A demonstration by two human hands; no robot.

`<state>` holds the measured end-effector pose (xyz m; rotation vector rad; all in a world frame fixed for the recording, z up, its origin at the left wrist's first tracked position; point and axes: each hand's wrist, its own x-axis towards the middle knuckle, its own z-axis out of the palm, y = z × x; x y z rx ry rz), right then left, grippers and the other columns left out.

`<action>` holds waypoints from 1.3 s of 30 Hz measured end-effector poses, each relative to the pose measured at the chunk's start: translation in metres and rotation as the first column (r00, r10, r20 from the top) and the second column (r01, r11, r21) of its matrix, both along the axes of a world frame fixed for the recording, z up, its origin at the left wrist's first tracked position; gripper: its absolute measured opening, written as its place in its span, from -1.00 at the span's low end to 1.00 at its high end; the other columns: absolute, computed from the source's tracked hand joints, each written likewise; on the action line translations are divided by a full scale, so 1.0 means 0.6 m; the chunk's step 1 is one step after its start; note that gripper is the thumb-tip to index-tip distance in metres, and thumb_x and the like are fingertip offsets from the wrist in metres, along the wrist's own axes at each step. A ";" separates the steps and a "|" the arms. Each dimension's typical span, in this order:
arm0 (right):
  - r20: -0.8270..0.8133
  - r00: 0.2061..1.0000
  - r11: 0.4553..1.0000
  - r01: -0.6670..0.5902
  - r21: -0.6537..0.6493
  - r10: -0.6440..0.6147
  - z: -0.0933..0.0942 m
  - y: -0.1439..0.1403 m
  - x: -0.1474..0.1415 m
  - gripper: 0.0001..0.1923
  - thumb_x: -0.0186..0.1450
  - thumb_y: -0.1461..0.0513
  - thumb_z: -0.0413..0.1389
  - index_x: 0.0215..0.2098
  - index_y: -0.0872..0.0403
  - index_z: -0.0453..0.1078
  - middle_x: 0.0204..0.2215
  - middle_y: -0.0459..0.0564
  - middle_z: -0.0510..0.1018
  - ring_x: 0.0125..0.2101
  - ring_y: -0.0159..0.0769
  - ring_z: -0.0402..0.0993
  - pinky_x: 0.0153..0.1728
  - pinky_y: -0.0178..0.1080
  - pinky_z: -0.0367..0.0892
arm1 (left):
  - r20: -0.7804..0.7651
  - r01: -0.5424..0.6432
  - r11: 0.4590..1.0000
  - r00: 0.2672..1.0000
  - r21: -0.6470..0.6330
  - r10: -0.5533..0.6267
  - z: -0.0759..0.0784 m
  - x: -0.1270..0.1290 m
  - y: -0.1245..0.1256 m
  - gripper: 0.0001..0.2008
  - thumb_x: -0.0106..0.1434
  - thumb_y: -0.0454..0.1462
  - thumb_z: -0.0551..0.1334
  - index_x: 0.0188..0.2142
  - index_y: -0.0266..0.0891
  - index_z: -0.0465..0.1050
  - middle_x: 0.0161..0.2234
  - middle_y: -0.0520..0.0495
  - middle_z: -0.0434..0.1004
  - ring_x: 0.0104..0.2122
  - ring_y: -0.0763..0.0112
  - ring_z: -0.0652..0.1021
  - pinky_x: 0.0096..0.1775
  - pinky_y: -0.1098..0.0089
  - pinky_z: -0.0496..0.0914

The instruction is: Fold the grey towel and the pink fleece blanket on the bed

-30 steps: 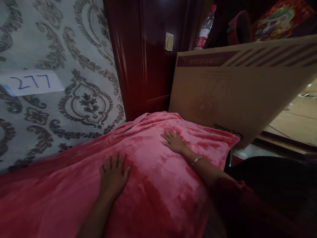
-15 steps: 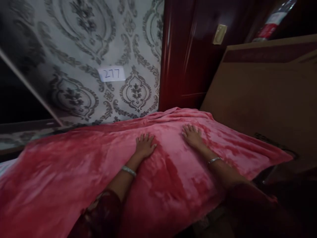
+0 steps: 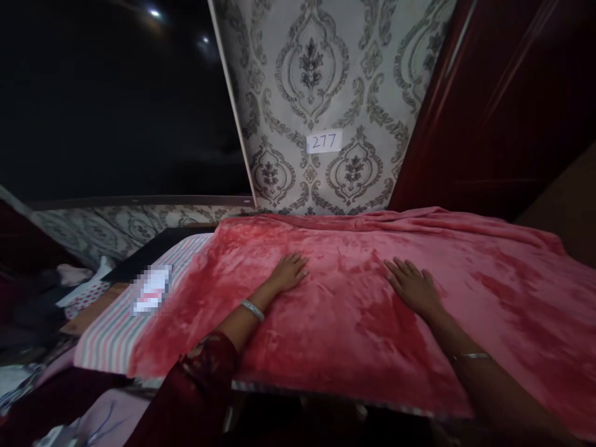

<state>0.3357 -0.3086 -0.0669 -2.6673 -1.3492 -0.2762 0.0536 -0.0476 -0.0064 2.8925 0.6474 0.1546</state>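
A pink plush blanket (image 3: 354, 323) lies spread over a raised surface against the wall. My left hand (image 3: 289, 272) rests flat on it, palm down, fingers slightly apart, a bangle at the wrist. My right hand (image 3: 412, 287) also lies flat on the blanket a little to the right, fingers spread, with a thin bracelet further down the forearm. Neither hand grips the fabric. Under the blanket's left end a striped sheet (image 3: 118, 320) shows.
Patterned grey wallpaper (image 3: 326, 81) carries a white label reading 277 (image 3: 324, 142). Dark red wood panelling (image 3: 503, 105) stands at the right. A small blurred white item (image 3: 149, 290) lies on the striped sheet. Cluttered cloth sits at the lower left (image 3: 41, 298).
The view has swung left, taking the cardboard box out of sight and revealing the blanket's left end and striped sheet. Both hands have slid leftward along the blanket, still flat.
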 end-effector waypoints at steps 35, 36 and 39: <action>-0.327 0.913 0.913 -0.105 0.395 0.246 0.031 0.229 -0.090 -0.88 0.25 0.37 0.12 -0.38 0.07 0.46 -0.32 0.00 0.54 -0.24 -0.28 0.42 -0.25 -0.30 0.22 | 0.361 -0.153 0.982 0.915 -0.111 0.183 -0.032 -0.055 0.211 -0.87 0.15 -0.38 0.25 -0.50 -0.19 0.42 -0.40 -0.07 0.51 -0.26 0.25 0.49 -0.08 0.26 0.37; -0.305 0.922 0.916 -0.111 0.385 0.240 0.031 0.231 -0.091 -0.86 0.25 0.38 0.10 -0.40 0.07 0.45 -0.33 0.01 0.53 -0.25 -0.27 0.41 -0.26 -0.30 0.20 | 0.370 -0.152 0.983 0.912 -0.102 0.180 -0.032 -0.055 0.211 -0.87 0.15 -0.39 0.24 -0.50 -0.18 0.41 -0.38 -0.08 0.51 -0.25 0.25 0.48 -0.08 0.26 0.37; -0.204 0.952 0.919 -0.140 0.368 0.226 0.032 0.236 -0.095 -0.81 0.27 0.39 0.05 -0.45 0.06 0.40 -0.35 0.05 0.52 -0.27 -0.24 0.38 -0.28 -0.27 0.16 | 0.405 -0.150 0.986 0.899 -0.078 0.169 -0.025 -0.059 0.206 -0.88 0.19 -0.41 0.19 -0.45 -0.19 0.39 -0.34 -0.10 0.52 -0.23 0.24 0.49 -0.08 0.26 0.36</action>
